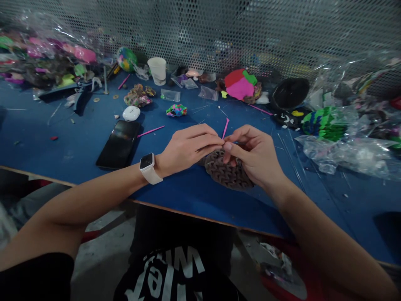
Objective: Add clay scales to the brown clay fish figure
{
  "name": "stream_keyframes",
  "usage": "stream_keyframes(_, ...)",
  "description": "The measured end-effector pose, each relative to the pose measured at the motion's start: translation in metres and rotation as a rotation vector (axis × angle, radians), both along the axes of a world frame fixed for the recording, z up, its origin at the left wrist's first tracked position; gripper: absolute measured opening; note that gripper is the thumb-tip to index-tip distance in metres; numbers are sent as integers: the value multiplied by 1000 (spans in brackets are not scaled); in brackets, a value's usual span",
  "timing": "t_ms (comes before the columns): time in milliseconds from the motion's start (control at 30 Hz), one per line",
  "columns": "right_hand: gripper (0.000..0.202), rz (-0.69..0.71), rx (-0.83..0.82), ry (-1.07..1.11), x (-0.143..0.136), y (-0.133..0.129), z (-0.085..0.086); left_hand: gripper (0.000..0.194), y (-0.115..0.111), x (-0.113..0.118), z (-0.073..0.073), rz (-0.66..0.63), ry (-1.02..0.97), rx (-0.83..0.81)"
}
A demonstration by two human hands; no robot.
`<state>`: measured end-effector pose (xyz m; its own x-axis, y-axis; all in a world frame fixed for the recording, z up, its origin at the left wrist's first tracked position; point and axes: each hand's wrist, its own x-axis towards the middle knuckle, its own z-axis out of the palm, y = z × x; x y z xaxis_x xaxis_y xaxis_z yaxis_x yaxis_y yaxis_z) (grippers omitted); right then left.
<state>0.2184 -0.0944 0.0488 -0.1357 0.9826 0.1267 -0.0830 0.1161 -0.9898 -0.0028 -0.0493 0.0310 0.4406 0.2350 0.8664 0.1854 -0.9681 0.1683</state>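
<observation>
My left hand (196, 144), a watch on its wrist, reaches in with fingers pressed together. Its fingertips meet those of my right hand (255, 154), whose thumb and index finger are pinched. Whatever lies between the fingertips is too small or too hidden to make out. Just below them, a dark brown clay piece (230, 173) covered in rows of curved, scale-like bits rests on the table; the right hand partly covers it. A pink modelling tool (226, 127) lies just beyond the fingertips.
On the blue table (188, 192) lie a black phone (117, 144), a white case (131, 113) and a multicoloured clay lump (176, 110). A paper cup (157, 71) stands near the perforated metal screen (200, 33). Bagged clay (84, 54) fills the far left; green-blue clay (324, 123) sits right.
</observation>
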Motion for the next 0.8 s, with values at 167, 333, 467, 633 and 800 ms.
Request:
stream_keyframes(167, 54, -27, 7, -11, 3, -1, 0, 14, 1, -1, -2, 5, 4, 0)
stream_keyframes(333, 51, -37, 6, -2, 2, -1, 1, 13, 1, -1, -3, 10, 2, -21)
stream_keyframes(467, 49, -47, 22, 6, 1, -1, 0, 10, 0, -1, 0, 8, 13, -11)
stream_keyframes(633, 50, -6, 14, 12, 1, -1, 1, 8, 0, 1, -1, -2, 14, 3)
stream_keyframes(800, 48, -13, 45, -54, 2, 1, -1, 11, -5, -4, 11, 51, 100, -34)
